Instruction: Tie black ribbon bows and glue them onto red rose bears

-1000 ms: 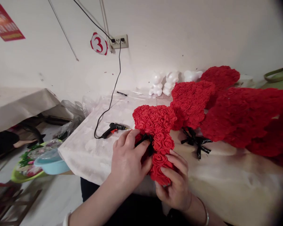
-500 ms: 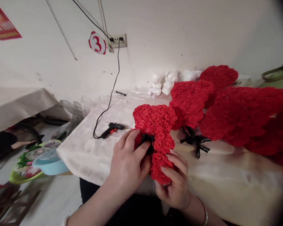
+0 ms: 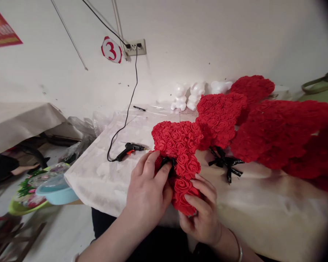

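Observation:
A red rose bear (image 3: pixel 177 138), covered in foam roses, is held at the front edge of the table. My left hand (image 3: pixel 149 189) is closed around its left side, the thumb pressing on a black ribbon bow (image 3: pixel 168 163) at the bear's neck. Part of the bow is hidden under that thumb. My right hand (image 3: pixel 203 207) grips the lower right of the bear, fingers curled over its leg. Just left of the bear, a black glue gun (image 3: pixel 129 150) lies on the cloth with its nozzle pointing at the bear. Another black ribbon bow (image 3: pixel 226 162) lies to the right.
More red rose bears (image 3: pixel 278 134) crowd the right side. White foam bear forms (image 3: pixel 179 96) stand by the wall. The glue gun's cord (image 3: pixel 132 98) runs up to a wall socket (image 3: pixel 136 47). A black pen (image 3: pixel 139 108) lies behind. Below left is a blue basin (image 3: pixel 56 191).
The view has shifted very slightly. Both hands keep their hold on the bear, and the left thumb still presses at the bow.

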`<state>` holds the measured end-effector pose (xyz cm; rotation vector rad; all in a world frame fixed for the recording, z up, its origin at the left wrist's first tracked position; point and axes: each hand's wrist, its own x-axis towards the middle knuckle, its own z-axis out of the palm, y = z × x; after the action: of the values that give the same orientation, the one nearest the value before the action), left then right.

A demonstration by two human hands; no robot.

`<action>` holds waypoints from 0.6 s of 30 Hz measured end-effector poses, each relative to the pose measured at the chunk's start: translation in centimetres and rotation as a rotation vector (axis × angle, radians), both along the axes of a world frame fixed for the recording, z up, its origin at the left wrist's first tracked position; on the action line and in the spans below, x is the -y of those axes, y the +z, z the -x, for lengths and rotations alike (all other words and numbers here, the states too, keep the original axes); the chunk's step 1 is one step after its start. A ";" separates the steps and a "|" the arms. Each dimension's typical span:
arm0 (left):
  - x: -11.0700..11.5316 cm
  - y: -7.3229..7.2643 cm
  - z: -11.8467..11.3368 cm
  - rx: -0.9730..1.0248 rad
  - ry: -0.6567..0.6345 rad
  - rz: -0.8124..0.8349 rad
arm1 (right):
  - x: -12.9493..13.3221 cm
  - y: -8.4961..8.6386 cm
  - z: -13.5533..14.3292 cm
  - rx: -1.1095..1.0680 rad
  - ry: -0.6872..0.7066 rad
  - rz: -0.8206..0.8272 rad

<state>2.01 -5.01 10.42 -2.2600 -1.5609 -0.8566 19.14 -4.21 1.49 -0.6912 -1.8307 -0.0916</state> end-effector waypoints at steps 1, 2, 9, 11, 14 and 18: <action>0.0 0.0 -0.2 -0.014 0.023 -0.002 | 0.0 0.0 0.0 -0.001 0.000 0.002; 0.0 0.0 -0.5 -0.020 0.035 -0.006 | 0.0 -0.1 0.0 -0.004 0.000 0.006; -0.6 0.2 -1.0 0.029 0.055 -0.019 | 0.1 0.1 0.2 -0.006 -0.011 -0.009; -0.7 0.2 -0.8 0.042 0.051 -0.004 | 0.2 0.2 0.3 0.004 -0.017 -0.015; -0.4 0.6 0.0 0.106 -0.044 0.033 | 0.2 0.3 0.3 0.010 -0.014 -0.014; 0.1 1.1 1.3 0.305 -0.139 0.100 | 0.0 0.1 0.0 -0.005 0.003 0.005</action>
<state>0.69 -5.16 11.55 -2.4225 -1.6149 -1.2367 19.13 -4.16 1.55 -0.6915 -1.8280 -0.0832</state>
